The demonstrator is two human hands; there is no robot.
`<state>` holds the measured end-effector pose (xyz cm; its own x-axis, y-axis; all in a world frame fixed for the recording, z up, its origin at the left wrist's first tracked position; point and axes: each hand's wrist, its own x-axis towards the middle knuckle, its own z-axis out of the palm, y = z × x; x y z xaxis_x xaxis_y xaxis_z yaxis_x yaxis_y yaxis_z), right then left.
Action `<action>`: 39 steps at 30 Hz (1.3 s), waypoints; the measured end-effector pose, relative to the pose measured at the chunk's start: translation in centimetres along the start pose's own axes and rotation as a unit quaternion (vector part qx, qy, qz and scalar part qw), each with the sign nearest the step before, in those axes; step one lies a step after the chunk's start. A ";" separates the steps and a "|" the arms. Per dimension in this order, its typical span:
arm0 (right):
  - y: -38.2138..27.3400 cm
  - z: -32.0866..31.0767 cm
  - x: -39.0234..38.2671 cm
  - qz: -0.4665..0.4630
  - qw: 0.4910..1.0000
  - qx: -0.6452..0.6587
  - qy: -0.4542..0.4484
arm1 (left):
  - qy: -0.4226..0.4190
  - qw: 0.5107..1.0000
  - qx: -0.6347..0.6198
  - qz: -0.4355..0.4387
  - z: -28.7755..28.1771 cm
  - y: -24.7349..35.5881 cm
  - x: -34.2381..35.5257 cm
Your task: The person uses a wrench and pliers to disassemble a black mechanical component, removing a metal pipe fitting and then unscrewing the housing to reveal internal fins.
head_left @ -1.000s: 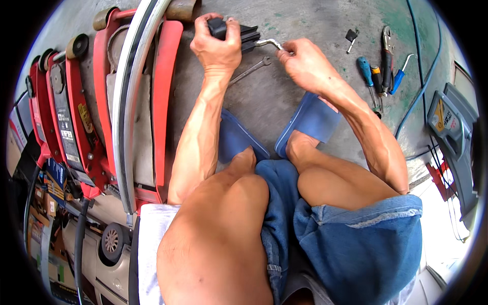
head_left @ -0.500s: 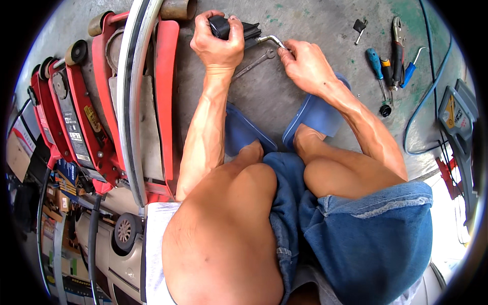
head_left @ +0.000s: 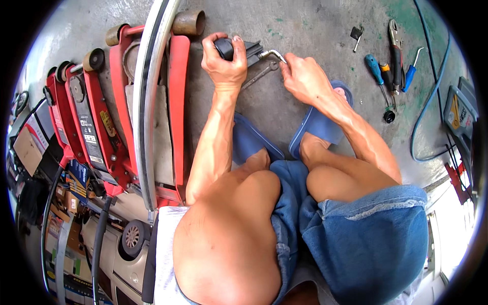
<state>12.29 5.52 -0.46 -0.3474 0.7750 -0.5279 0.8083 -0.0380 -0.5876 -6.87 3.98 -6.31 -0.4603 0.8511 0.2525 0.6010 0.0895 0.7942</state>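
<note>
My left hand is closed around a black part with a rounded end and a ridged, block-like body. A shiny bent metal rod meets the right end of this part. The thumb and fingers of my right hand pinch the rod's free end. On the concrete floor just below the black part lies a combination wrench, its near end close to my left wrist. My fingers cover some of the black part, so its full shape is hidden.
Red floor jacks stand at the left, with a curved silver-black strip before them. At the right lie a blue screwdriver, pliers, a blue-handled hook pick, a small black piece and a blue hose.
The whole view has shifted, with the floor things and both hands appearing lower. Both hands keep their hold on the black part and the bent rod, whose pose looks nearly the same.
</note>
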 end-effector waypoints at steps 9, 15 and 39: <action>-0.9 -1.1 0.4 -0.075 0.987 -0.123 -0.063 | -0.175 0.938 0.271 0.122 -3.9 3.6 2.1; -0.8 -0.3 0.9 -0.120 0.984 -0.128 -0.015 | -0.308 0.865 0.392 0.062 -3.6 5.1 4.0; -2.1 -2.5 2.4 -0.085 0.996 -0.014 -0.016 | -0.209 0.939 0.227 -0.154 -5.0 4.7 1.7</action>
<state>11.00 9.02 1.07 -0.4960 0.7476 -0.4417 0.7489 0.1109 -0.6534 -8.07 3.24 0.60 -0.4190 0.8686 -0.2644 0.7417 0.4954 0.4522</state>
